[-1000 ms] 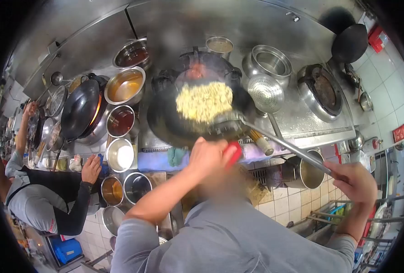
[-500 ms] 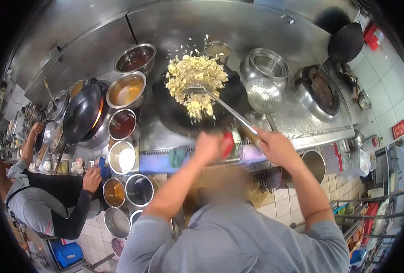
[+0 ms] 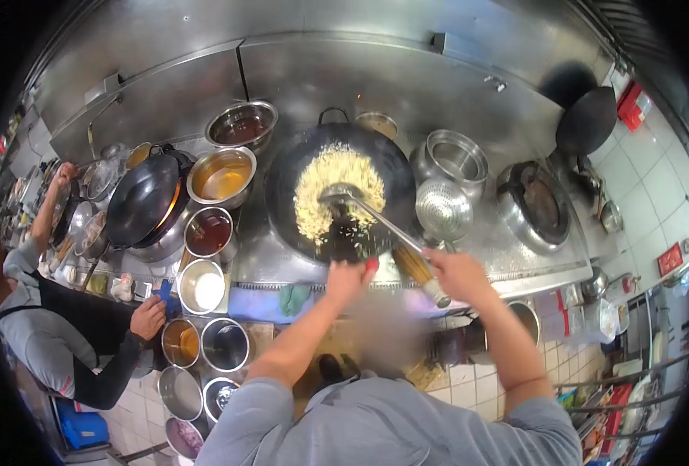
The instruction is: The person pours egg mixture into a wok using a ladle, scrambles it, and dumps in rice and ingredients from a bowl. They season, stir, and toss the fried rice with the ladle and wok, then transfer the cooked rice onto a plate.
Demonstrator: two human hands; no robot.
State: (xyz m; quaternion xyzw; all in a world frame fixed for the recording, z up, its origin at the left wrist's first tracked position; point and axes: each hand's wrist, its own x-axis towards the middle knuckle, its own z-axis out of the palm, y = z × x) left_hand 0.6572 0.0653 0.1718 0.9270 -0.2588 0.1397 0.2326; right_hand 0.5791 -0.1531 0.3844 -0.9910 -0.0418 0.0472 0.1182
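A black wok (image 3: 395,167) sits on the steel range with yellow egg fried rice (image 3: 352,165) heaped in it. At the wok's near rim my left hand (image 3: 349,281) is closed; a bit of red cloth (image 3: 371,265) shows beside its fingers, and the wok handle under them is hidden. My right hand (image 3: 459,275) is wrapped round the long handle of a steel ladle (image 3: 387,224). The ladle's bowl rests in the middle of the rice. Below the rice, a dark patch of bare wok shows.
Right of the wok stand a perforated skimmer (image 3: 444,210) and a steel pot (image 3: 454,159). A bamboo brush (image 3: 416,268) lies by my right hand. Bowls of sauce (image 3: 222,177) line the left side. Further left, a co-worker (image 3: 72,334) stands near another wok (image 3: 144,199).
The rice was in the air above the tilted wok and now lies inside it. My left hand has shifted left and down with the wok. The ladle has dropped into the rice.
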